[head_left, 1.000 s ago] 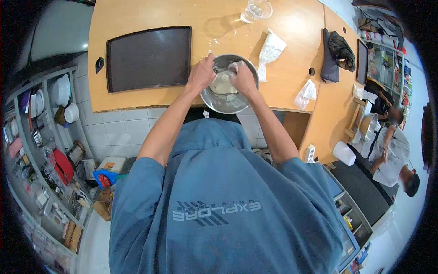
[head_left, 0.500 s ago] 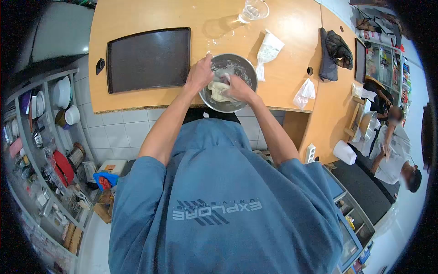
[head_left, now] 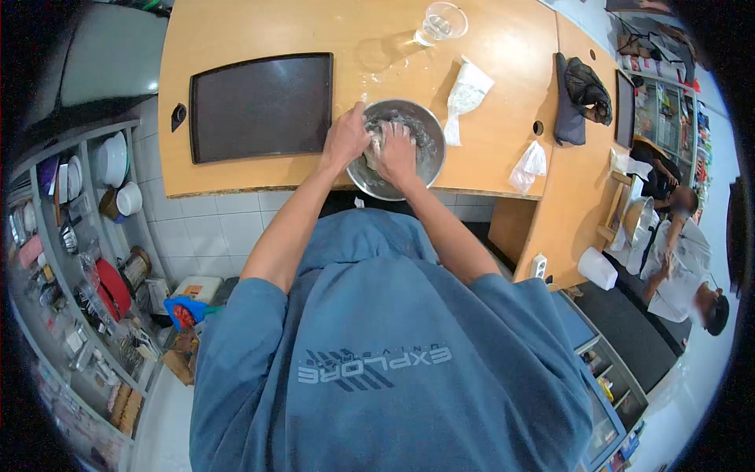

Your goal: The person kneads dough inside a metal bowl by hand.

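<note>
"What's on the left?"
"A dark tray (head_left: pixel 262 108), flat on the table (head_left: pixel 354 31)."
"And the left hand (head_left: pixel 346 137)?"
"Just beside the tray, clenched on the near-left rim of the metal bowl (head_left: pixel 429 149)."
"Where's the dough (head_left: pixel 373 148)?"
"Inside the bowl, toward its left side, partly hidden by the right hand (head_left: pixel 396 154)."
"Is that hand grasping it?"
"Its fingers reach over the dough, touching it. Whether they grip, I can't tell."
"What's farther right?"
"A clear cup (head_left: pixel 443 23) beyond the bowl, then a white bag (head_left: pixel 470 88) near the bowl's right side. Past that, a smaller bag (head_left: pixel 528 165) by the table's near edge."
</note>
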